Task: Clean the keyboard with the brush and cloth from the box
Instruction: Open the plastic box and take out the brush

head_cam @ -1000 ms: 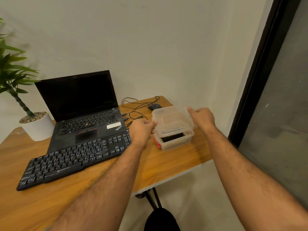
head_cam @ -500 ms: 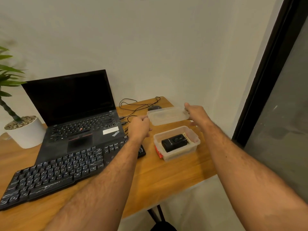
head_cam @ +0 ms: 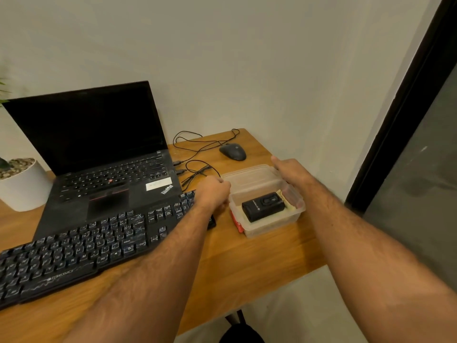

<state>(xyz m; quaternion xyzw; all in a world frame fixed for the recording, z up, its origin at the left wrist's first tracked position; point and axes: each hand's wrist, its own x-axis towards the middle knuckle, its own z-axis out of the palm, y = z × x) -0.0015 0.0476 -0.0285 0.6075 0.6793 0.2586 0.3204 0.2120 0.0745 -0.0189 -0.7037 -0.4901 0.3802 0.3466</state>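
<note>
A clear plastic box [head_cam: 272, 225] stands open on the wooden desk, right of the black keyboard [head_cam: 81, 248]. Inside lies a black rectangular item [head_cam: 263, 206] over something yellowish; no brush or cloth can be made out. The clear lid [head_cam: 249, 179] sits low just behind the box, held at both ends: my left hand [head_cam: 212, 191] grips its left edge and my right hand [head_cam: 289, 169] its right edge. A red clip shows on the box's left side.
An open black laptop [head_cam: 103, 164] stands behind the keyboard. A black mouse [head_cam: 233, 151] with looping cables [head_cam: 197, 167] lies at the back of the desk [head_cam: 235, 263]. A white plant pot [head_cam: 22, 184] is at far left. A wall and dark door frame are on the right.
The lid came off the box, was lifted, then carried back and down behind the box. The black item inside is now exposed. Both hands stayed on the lid.
</note>
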